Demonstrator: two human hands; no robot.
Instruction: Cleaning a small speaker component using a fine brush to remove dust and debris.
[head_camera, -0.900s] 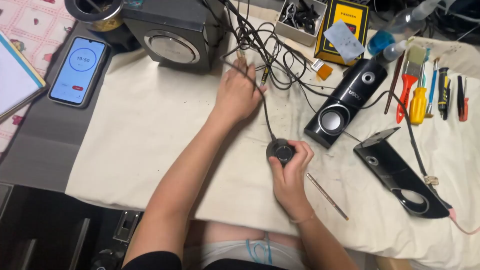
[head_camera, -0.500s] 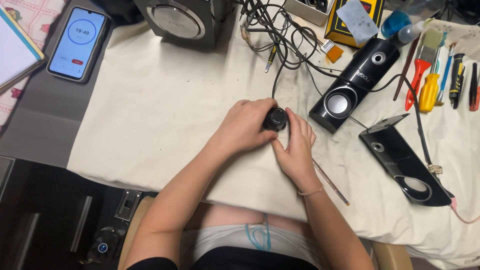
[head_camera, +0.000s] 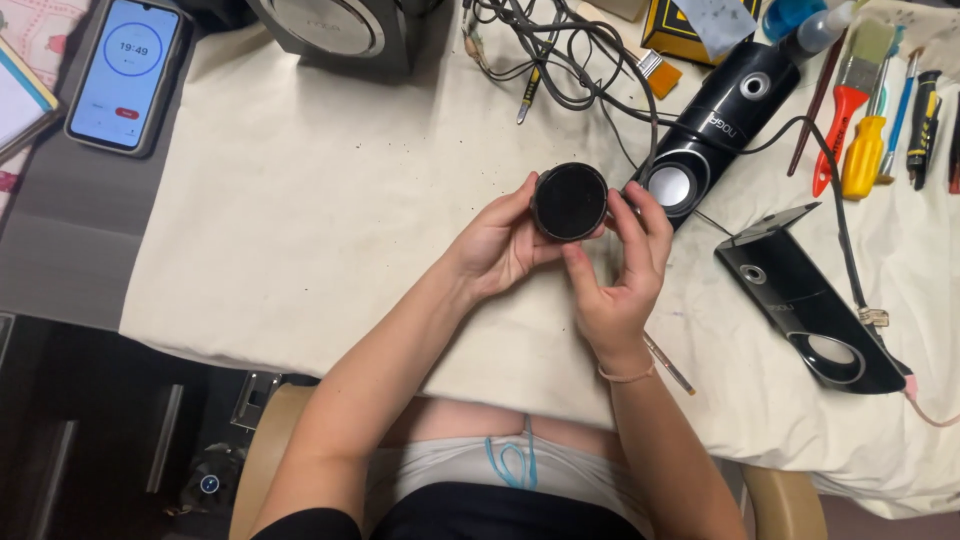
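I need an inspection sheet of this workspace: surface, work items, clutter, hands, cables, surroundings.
Surface: cream cloth covering the table.
Work items: round black speaker driver, held above the cloth.
Clutter: black oval desktop speaker; empty black speaker shell; red-handled brush; yellow-handled screwdriver.
Hands: left hand and right hand both grip the driver.
Cables: tangled black cables at the top.
Surroundings: smartphone with lit screen; grey speaker box.

Both hands — the left hand (head_camera: 497, 245) and right hand (head_camera: 617, 268) — hold a round black disc (head_camera: 569, 201) above the cream cloth (head_camera: 300, 200), beside a black speaker (head_camera: 712, 118).
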